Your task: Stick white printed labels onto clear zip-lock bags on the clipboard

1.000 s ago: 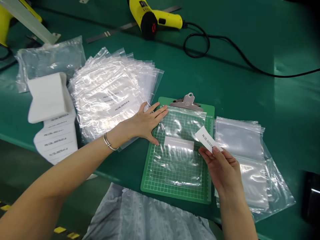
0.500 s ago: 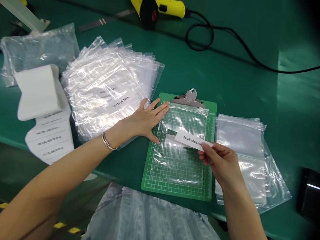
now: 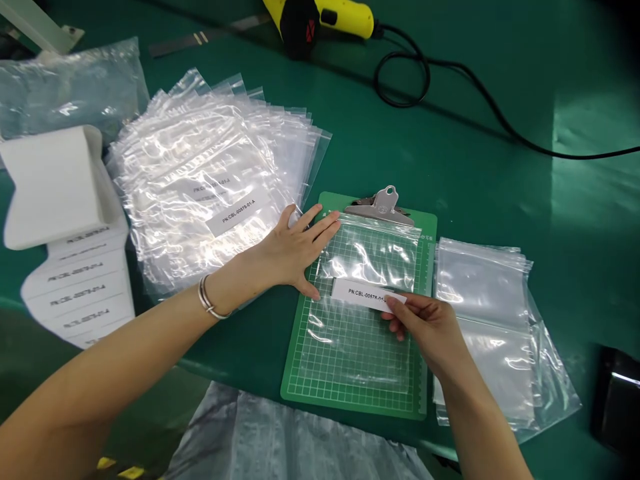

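Note:
A clear zip bag (image 3: 360,347) lies on a green gridded clipboard (image 3: 295,380), its zip end just below the metal clip (image 3: 383,205). My left hand (image 3: 295,250) rests with fingers spread at the left edge of bag and board. Between thumb and fingers, my right hand (image 3: 420,323) pinches the right end of a white label (image 3: 360,293) printed "PN:CBL-00578-01". The label lies level across the middle of the bag; whether its whole length touches the plastic I cannot tell. My fingertips cover its right end.
Left of the board fans a pile of zip bags (image 3: 200,147), the top one labelled. Beyond it lies a folded label strip (image 3: 55,187). More clear bags (image 3: 483,280) sit at the right. A yellow-black tool (image 3: 345,17) with a black cable (image 3: 480,83) is at the back.
My right hand has moved left and slightly down, bringing the label from a tilted position above the bag to nearly level across its middle. My left hand stays spread at the board's edge.

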The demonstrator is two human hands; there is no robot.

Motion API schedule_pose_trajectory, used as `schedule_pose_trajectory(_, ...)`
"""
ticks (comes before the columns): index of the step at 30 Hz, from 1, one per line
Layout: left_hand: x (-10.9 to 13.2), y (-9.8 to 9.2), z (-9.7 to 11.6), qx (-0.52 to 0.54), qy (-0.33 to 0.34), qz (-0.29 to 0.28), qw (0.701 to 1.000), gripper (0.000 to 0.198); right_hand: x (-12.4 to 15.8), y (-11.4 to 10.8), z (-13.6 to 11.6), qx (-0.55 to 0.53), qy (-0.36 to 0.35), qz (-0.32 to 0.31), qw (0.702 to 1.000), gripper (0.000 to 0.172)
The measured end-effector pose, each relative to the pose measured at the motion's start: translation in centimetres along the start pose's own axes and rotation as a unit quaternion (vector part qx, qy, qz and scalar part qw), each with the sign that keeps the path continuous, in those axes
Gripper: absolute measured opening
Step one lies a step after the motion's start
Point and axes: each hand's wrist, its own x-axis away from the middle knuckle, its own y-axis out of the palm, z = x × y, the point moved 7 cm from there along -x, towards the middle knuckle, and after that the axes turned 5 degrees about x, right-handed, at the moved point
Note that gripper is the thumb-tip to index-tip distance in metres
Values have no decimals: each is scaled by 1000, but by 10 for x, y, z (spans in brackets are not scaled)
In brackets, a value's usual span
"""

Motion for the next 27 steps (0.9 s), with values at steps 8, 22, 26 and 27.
schedule_pose_trajectory(8, 0, 2, 0, 3, 7, 6, 1000, 119, -2, -1, 1, 21, 13, -2, 1000, 35)
schedule_pose_trajectory(22, -1, 3, -2, 40, 21, 42, 998, 120, -3, -2, 1, 19, 19, 0, 1000, 32)
schedule_pose_trajectory(26, -1, 2, -2, 50, 20, 41, 998, 119, -3, -1, 0, 21, 21, 3, 1000, 33)
schedule_pose_trajectory(27, -1, 2, -2, 50, 20, 41, 998, 119, -3, -1, 0, 23, 20, 3, 1000, 33)
